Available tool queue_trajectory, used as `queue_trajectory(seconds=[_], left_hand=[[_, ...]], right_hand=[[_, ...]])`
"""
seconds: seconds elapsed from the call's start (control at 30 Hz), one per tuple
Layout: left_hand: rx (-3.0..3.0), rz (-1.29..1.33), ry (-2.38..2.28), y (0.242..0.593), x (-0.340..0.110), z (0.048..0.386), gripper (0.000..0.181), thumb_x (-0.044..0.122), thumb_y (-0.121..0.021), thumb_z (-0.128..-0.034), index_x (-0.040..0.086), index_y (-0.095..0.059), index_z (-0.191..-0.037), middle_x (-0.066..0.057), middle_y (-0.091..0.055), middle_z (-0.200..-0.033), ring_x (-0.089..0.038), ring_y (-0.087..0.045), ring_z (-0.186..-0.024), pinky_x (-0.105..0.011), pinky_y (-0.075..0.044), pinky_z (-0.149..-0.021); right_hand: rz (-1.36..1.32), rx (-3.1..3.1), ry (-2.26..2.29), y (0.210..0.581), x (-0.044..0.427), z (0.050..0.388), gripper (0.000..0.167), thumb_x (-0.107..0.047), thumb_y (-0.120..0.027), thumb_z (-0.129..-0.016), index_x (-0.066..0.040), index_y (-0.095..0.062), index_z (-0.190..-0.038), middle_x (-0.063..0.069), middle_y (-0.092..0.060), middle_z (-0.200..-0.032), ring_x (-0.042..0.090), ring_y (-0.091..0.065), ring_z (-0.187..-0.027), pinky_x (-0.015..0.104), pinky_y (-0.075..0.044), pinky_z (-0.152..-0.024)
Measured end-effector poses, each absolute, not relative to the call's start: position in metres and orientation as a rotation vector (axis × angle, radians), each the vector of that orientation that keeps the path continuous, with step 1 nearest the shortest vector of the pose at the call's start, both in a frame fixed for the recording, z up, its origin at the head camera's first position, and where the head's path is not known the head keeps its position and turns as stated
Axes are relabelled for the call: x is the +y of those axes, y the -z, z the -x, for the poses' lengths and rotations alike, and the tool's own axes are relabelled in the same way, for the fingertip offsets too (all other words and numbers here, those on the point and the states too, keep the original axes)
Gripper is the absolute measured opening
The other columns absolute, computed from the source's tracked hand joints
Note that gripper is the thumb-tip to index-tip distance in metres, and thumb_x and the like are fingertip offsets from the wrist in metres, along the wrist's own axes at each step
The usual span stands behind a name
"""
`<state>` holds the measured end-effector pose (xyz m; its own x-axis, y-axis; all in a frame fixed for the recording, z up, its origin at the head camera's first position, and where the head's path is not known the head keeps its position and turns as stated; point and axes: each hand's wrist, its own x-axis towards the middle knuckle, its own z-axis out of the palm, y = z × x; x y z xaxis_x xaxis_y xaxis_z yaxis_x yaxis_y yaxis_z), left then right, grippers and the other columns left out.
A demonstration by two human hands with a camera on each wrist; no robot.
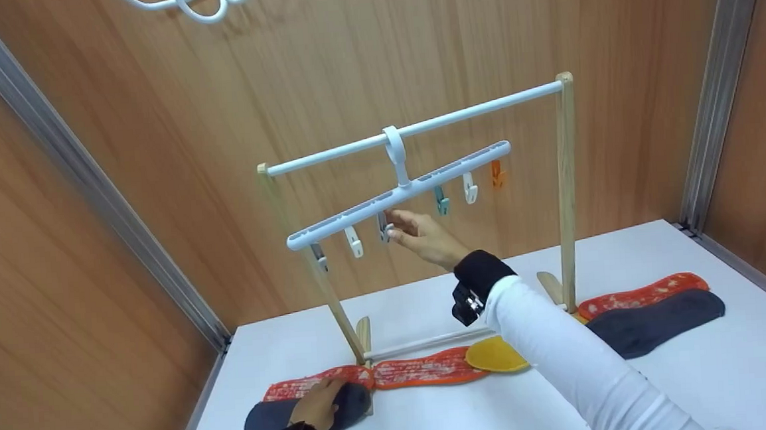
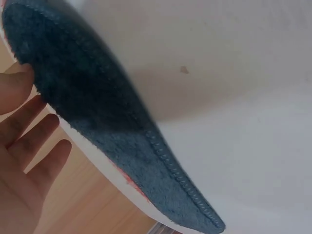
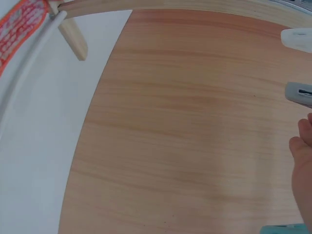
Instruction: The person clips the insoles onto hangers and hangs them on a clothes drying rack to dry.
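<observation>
Left hand (image 1: 316, 405): fingers apart at dark insole (image 2: 109, 109), near tabletop (image 1: 435, 418) left edge. Right hand (image 1: 428, 239): at grey clip (image 1: 382, 227); pinch cannot be confirmed. Off-centre pulling could swing hanger (image 1: 414, 186).

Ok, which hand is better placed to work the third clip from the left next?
Likely the right hand, up at that gray clip; the left hand is down at a dark insole.

Booth-like work space, wood-grain panel walls (image 1: 412, 40), grey metal corner posts (image 1: 718, 88), white tabletop (image 1: 475, 412) set between
</observation>
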<state>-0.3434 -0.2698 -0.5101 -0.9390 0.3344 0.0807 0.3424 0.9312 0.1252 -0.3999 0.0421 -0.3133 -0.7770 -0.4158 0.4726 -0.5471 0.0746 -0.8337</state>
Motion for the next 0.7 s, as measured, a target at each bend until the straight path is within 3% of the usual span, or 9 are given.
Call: queue_trajectory(seconds=[0.37,0.7], left_hand=[[-3.013,0.479,0.116,0.519,-0.265,0.346,0.042,-0.002,-0.064,-0.0818,0.006,-0.057,-0.122,-0.017,-0.060,-0.117,-0.037,-0.059,-0.104,-0.053,-0.047,-0.086],[-2.944,0.430,0.102,0.525,-0.268,0.349,0.040,0.002,-0.074,-0.0738,0.011,-0.060,-0.110,-0.016,-0.061,-0.105,-0.035,-0.060,-0.096,-0.050,-0.051,-0.079]], right_hand=[[-0.937,-2.168,-1.885,0.315,0.039,0.397,0.048,-0.014,-0.044,-0.100,0.004,-0.032,-0.143,0.020,-0.041,-0.143,0.030,-0.036,-0.134,0.042,-0.030,-0.109],[-0.886,-2.156,-1.873,0.317,0.041,0.401,0.045,-0.015,-0.048,-0.099,0.000,-0.038,-0.140,0.015,-0.049,-0.137,0.026,-0.045,-0.129,0.039,-0.036,-0.106]])
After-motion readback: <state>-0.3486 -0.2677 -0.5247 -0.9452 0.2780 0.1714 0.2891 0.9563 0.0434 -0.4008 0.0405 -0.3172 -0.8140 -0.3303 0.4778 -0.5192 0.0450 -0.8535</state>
